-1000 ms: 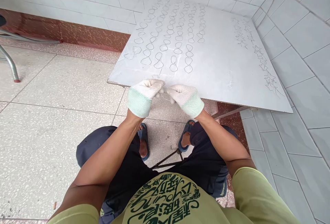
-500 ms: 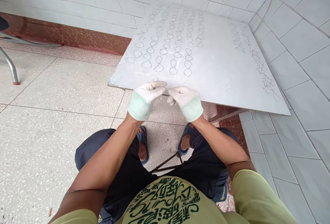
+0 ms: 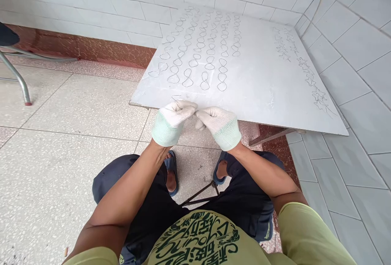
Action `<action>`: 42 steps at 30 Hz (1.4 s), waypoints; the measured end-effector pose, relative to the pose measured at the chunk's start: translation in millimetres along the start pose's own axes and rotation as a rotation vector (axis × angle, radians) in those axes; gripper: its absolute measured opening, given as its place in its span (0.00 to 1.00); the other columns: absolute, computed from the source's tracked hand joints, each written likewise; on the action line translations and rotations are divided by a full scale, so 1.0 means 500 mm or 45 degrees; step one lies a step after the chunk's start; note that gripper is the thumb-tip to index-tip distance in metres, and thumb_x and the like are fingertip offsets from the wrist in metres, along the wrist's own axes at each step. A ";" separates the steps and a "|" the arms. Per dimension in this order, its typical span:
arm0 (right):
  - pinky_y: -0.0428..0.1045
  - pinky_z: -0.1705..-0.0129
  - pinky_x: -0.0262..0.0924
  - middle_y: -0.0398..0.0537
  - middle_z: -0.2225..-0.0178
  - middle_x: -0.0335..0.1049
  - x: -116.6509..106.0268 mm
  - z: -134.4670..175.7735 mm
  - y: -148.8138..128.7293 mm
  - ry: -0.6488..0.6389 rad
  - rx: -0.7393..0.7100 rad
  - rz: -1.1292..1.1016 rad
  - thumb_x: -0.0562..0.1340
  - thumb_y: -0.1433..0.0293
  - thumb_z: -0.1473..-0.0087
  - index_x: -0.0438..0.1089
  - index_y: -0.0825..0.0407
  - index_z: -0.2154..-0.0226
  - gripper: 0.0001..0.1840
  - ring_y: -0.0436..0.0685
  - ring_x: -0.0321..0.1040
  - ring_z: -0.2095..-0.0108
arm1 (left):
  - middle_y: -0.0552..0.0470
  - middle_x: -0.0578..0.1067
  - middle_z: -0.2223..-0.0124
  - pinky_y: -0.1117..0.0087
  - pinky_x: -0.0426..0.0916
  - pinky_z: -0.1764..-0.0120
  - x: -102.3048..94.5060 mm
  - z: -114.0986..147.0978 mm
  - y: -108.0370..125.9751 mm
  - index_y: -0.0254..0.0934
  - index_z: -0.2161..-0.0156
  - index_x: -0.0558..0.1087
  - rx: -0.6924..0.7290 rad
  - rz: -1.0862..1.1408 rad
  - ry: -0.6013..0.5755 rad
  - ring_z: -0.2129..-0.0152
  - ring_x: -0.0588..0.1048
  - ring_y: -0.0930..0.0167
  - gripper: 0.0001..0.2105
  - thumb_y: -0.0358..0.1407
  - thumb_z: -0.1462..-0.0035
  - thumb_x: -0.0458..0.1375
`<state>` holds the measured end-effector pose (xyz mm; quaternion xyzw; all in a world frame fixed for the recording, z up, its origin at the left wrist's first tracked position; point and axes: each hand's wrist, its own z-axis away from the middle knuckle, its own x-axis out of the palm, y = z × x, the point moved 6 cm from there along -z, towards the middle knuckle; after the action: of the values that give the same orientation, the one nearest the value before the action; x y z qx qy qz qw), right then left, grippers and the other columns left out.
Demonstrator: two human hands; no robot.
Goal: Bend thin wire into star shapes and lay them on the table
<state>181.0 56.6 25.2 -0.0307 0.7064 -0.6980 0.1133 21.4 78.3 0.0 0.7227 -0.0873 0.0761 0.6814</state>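
My left hand (image 3: pixel 177 114), in a white glove with a pale green cuff, is closed in a pinch at the board's near edge. A thin bent wire (image 3: pixel 176 97) sticks out above its knuckles. My right hand (image 3: pixel 215 120), gloved the same way, is also closed, its fingertips meeting those of my left hand. It seems to pinch the same wire, but the fingers hide that part. Just beyond lie rows of twisted wire loops (image 3: pixel 204 81), shaped like figure eights and chains, on a grey-white board (image 3: pixel 253 82).
Star-shaped wire pieces (image 3: pixel 310 78) lie along the board's right side. Tiled walls (image 3: pixel 345 53) close in behind and to the right. A chair's metal leg (image 3: pixel 23 82) stands at the far left. Beneath the board is a support leg (image 3: pixel 269 136), near my knees.
The wire end above my left hand stands out more clearly, as that hand has turned slightly. Both hands have come closer together at the fingertips. The view has shifted a little.
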 end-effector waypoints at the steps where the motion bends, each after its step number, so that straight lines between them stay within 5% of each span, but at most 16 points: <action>1: 0.51 0.60 0.73 0.41 0.75 0.81 0.002 0.000 0.001 -0.012 -0.001 -0.010 0.69 0.60 0.30 0.79 0.47 0.76 0.22 0.54 0.79 0.70 | 0.53 0.77 0.76 0.69 0.71 0.77 0.001 -0.003 -0.005 0.38 0.69 0.83 -0.007 0.052 -0.025 0.80 0.75 0.69 0.18 0.49 0.52 0.81; 9: 0.50 0.57 0.77 0.43 0.73 0.84 0.003 0.000 -0.012 -0.097 0.038 0.045 0.70 0.59 0.30 0.81 0.48 0.74 0.20 0.54 0.81 0.68 | 0.54 0.74 0.79 0.68 0.69 0.76 0.012 -0.023 -0.025 0.38 0.75 0.80 0.015 0.225 -0.249 0.82 0.72 0.71 0.30 0.62 0.58 0.85; 19: 0.50 0.52 0.73 0.42 0.68 0.85 -0.017 0.006 -0.030 -0.101 -0.022 0.286 0.66 0.60 0.27 0.84 0.48 0.69 0.18 0.54 0.81 0.63 | 0.56 0.66 0.79 0.68 0.62 0.75 0.012 -0.016 -0.022 0.39 0.80 0.71 0.078 0.233 -0.227 0.81 0.64 0.75 0.34 0.61 0.60 0.86; 30: 0.53 0.58 0.55 0.48 0.69 0.77 -0.021 -0.004 -0.065 -0.343 -0.554 1.088 0.58 0.71 0.22 0.85 0.51 0.64 0.22 0.58 0.71 0.63 | 0.55 0.67 0.79 0.68 0.59 0.76 0.011 -0.010 -0.006 0.38 0.81 0.72 -0.008 0.062 -0.459 0.81 0.64 0.74 0.33 0.60 0.57 0.85; 36: 0.53 0.61 0.52 0.43 0.73 0.73 -0.028 -0.014 -0.059 -0.464 -0.464 0.880 0.58 0.66 0.19 0.82 0.51 0.68 0.25 0.54 0.65 0.69 | 0.59 0.58 0.81 0.69 0.55 0.76 0.014 -0.024 -0.011 0.39 0.82 0.62 -0.011 0.148 -0.529 0.83 0.57 0.77 0.39 0.62 0.50 0.82; 42: 0.54 0.57 0.58 0.44 0.72 0.76 -0.023 0.002 -0.056 -0.274 -0.433 0.861 0.55 0.67 0.19 0.85 0.47 0.65 0.27 0.58 0.71 0.67 | 0.59 0.60 0.81 0.68 0.59 0.75 0.021 -0.022 -0.001 0.40 0.82 0.65 0.089 0.210 -0.397 0.83 0.59 0.76 0.36 0.61 0.52 0.83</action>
<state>189.1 57.0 54.4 0.1122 0.7665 -0.4869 0.4036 31.8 88.9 2.5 0.7394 -0.2481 0.0220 0.6255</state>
